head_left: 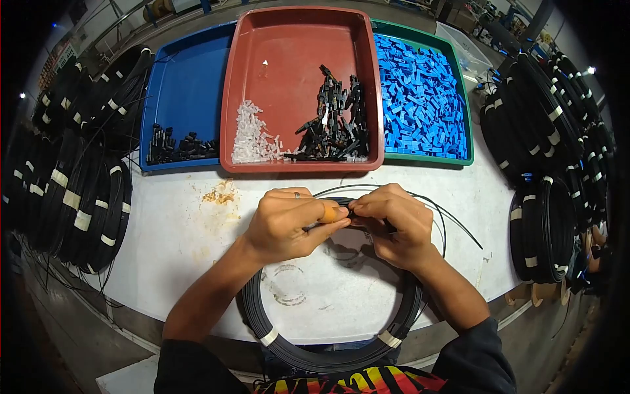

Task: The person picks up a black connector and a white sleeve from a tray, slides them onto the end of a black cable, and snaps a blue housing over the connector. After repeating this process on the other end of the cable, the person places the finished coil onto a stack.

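My left hand (285, 223) is closed in a pinch, with an orange band round one finger and a ring on another. My right hand (400, 223) pinches close against it, the fingertips of both meeting at a small dark piece that looks like the end of a black cable. Fingers cover most of that piece. Beneath the hands a coil of black cable (262, 315) lies on the white table (315, 322), bound with white tape (389, 339). One loose cable end (462, 228) sticks out to the right, past my right hand.
Behind the hands stands a red tray (289, 46) with white sleeves (249, 134) and black connectors (338, 121). A blue tray (190, 85) holds small black parts (180, 146); a green tray (468, 125) holds blue clips (420, 98). Taped cable coils (541, 226) flank both sides.
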